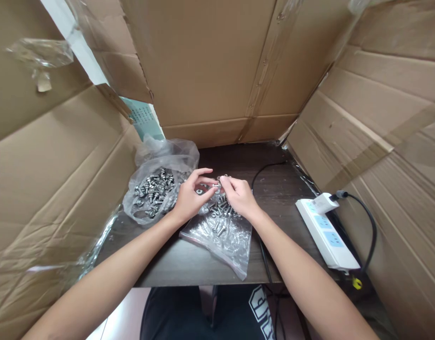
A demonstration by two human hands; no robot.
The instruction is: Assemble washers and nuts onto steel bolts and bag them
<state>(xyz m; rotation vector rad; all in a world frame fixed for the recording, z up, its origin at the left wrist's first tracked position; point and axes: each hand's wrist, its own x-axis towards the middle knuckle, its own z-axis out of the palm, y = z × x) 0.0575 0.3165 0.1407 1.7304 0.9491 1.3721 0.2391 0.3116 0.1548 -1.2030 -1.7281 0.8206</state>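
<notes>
Just above a clear plastic bag (240, 262), my two hands meet at a small silver bolt (216, 186). My left hand (191, 196) pinches it between the thumb and a finger, the index finger stretched out above. From the other side, my right hand (238, 194) has its thumb and fingers pressed together at the bolt's end; whatever they grip is too small to make out. Beneath the hands, loose bolts (222, 206) lie piled on the bag. A few washers (199, 191) show by the left fingers.
Left of my hands, an open plastic bag (129, 200) holds many dark-headed bolts (155, 189). A white power strip (314, 231) with a plugged-in adapter (324, 203) lies at right. A black cable (263, 167) crosses the dark table (161, 269). Cardboard walls (210, 61) enclose three sides.
</notes>
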